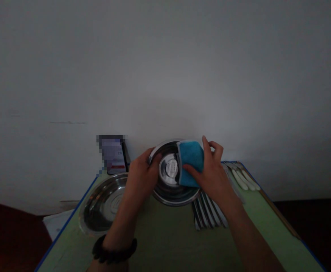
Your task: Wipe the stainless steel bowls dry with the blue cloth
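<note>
My left hand (143, 174) grips the left rim of a shiny metal bowl (169, 194), thumb inside and fingers behind it. The bowl is held above the table, its inside turned toward me, with stamped marks on its base. In my right hand (212, 170) is a folded blue cloth (191, 160) with a pale edge, lying over the right side of the bowl. The right thumb presses on the cloth's front, while a couple of fingers stick up past its right edge. What the other right fingers touch behind the bowl is hidden.
A larger metal basin (95, 207) sits on the green tabletop (171, 241) at left. Several metal utensils (207, 211) lie right of the middle, and white-handled forks (244, 179) lie farther right. A phone (115, 156) leans against the wall (165, 75) behind.
</note>
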Demonstrator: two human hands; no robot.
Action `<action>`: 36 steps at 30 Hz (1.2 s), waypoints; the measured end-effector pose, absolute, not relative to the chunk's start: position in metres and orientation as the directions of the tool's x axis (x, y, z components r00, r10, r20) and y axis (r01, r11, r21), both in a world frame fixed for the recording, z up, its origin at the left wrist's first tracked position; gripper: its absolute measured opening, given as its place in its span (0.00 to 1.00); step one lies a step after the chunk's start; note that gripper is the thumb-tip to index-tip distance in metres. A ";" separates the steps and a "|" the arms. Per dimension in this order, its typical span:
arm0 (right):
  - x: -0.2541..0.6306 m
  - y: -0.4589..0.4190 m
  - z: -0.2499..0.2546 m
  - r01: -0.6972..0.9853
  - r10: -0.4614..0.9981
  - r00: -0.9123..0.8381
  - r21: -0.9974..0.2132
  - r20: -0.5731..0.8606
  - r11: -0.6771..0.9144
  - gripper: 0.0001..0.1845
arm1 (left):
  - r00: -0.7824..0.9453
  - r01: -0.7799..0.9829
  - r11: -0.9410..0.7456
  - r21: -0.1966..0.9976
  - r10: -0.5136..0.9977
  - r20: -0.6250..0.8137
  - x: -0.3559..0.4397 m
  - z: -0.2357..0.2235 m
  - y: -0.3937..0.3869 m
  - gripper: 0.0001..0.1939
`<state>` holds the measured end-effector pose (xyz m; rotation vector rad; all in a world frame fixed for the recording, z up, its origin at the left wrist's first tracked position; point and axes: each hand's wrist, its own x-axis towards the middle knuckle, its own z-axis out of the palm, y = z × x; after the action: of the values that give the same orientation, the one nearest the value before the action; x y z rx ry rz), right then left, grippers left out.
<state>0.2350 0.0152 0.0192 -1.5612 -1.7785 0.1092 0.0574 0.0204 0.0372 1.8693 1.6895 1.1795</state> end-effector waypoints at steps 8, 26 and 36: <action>0.248 -0.002 0.039 0.724 0.836 -0.486 -0.418 0.255 0.548 0.27 | -0.146 0.616 -0.127 0.777 0.951 0.271 0.045 0.034 0.027 0.23; 0.279 -0.001 0.057 0.657 0.891 -0.153 -0.629 0.428 0.415 0.21 | 0.200 0.666 -0.215 0.714 0.974 0.107 0.048 0.029 0.023 0.16; 0.248 -0.011 0.056 0.563 0.729 -0.663 -0.529 0.171 0.635 0.19 | 0.102 0.610 -0.137 0.781 0.990 0.094 0.038 0.031 0.027 0.18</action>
<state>0.2480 -0.0108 0.0558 -1.0274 -2.4884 0.6224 0.0385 0.0268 0.0306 1.8136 1.5621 0.8593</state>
